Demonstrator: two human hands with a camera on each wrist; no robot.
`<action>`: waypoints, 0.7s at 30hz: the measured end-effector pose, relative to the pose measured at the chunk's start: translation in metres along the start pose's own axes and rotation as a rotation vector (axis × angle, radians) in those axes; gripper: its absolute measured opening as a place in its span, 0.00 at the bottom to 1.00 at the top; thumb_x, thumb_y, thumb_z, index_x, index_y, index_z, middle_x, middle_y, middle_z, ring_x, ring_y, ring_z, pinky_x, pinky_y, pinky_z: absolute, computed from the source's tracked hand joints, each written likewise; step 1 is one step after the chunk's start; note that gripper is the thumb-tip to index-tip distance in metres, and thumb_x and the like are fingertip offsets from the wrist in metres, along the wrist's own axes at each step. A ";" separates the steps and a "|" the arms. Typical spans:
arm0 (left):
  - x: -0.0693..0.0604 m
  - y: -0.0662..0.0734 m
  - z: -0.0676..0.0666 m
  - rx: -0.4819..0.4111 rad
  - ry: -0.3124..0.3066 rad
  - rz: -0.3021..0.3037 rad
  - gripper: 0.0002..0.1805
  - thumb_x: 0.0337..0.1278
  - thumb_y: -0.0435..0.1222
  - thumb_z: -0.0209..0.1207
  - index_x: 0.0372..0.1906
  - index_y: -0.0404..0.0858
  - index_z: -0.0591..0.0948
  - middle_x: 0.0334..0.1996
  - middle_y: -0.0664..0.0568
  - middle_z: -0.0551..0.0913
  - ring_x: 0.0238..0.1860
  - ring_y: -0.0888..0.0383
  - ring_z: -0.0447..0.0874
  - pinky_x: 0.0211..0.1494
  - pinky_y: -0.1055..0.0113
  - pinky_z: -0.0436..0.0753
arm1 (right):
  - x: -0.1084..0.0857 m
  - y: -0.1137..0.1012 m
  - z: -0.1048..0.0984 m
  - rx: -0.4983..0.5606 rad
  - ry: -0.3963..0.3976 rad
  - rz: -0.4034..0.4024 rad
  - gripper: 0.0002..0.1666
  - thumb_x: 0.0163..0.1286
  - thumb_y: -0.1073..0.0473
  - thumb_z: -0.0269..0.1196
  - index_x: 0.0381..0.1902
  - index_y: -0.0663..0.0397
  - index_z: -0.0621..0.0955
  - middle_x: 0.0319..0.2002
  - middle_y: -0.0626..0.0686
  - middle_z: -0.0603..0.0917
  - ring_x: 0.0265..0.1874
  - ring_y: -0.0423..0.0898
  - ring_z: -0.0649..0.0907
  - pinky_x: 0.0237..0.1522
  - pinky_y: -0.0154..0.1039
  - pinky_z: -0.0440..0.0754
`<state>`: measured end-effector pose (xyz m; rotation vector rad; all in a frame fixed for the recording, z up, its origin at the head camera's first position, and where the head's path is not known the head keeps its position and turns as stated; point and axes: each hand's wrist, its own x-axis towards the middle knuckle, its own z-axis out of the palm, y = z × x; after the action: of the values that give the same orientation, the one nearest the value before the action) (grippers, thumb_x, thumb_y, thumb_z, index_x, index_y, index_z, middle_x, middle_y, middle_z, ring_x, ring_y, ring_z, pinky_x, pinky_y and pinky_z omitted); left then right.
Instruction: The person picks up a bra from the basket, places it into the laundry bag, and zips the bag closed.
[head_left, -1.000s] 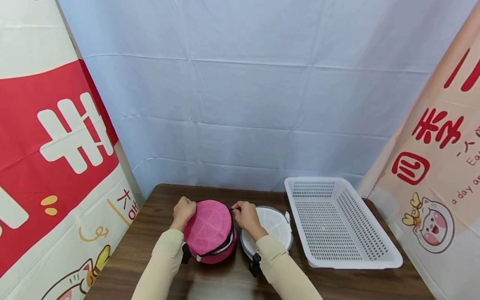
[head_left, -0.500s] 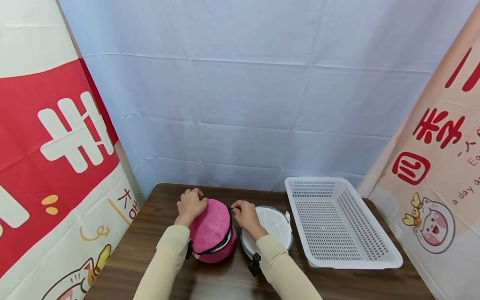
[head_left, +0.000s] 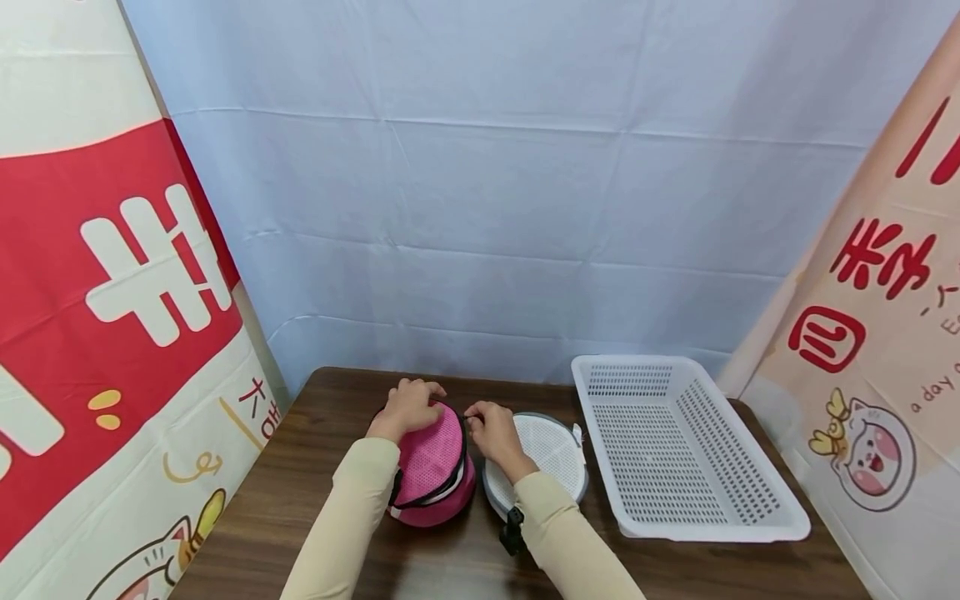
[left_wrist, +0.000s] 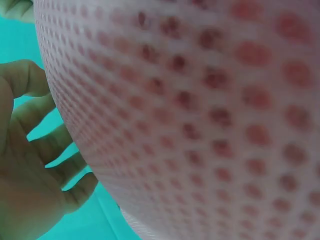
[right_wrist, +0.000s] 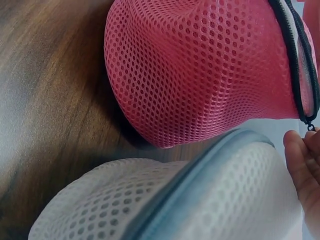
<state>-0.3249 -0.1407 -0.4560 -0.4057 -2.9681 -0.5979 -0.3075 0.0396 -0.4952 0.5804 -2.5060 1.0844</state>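
Note:
A round pink mesh laundry bag (head_left: pixel 429 460) stands on the table, its black zipper (right_wrist: pixel 295 55) running around the top edge with a partly unzipped gap at the front. My left hand (head_left: pixel 408 408) rests on the far left of its lid. In the left wrist view the spread fingers (left_wrist: pixel 55 135) reach behind the mesh edge. At the bag's right side my right hand (head_left: pixel 495 435) pinches the small zipper pull (right_wrist: pixel 311 127). Beneath that right wrist lies a white mesh laundry bag (head_left: pixel 557 457) with grey edging, partly covered by the hand and sleeve.
On the right of the dark wooden table (head_left: pixel 307 475) is a white perforated plastic basket (head_left: pixel 716 532). A pale blue cloth (head_left: pixel 480 208) hangs behind the table. Printed cloths hang on the left and right sides.
My left hand has moved from the pink bag's left side up and rightward along the far rim onto its lid. The right hand has stayed at the zipper pull.

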 end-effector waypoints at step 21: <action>0.005 0.003 -0.001 -0.122 -0.162 0.039 0.03 0.50 0.36 0.61 0.32 0.47 0.80 0.29 0.59 0.79 0.36 0.55 0.74 0.45 0.45 0.67 | 0.002 -0.002 0.000 -0.013 0.007 0.006 0.05 0.59 0.69 0.62 0.28 0.55 0.82 0.23 0.46 0.81 0.23 0.40 0.78 0.27 0.34 0.74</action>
<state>-0.3288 -0.1370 -0.4531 -0.5451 -3.0765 -0.7809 -0.3078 0.0380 -0.4927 0.5651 -2.5081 1.0690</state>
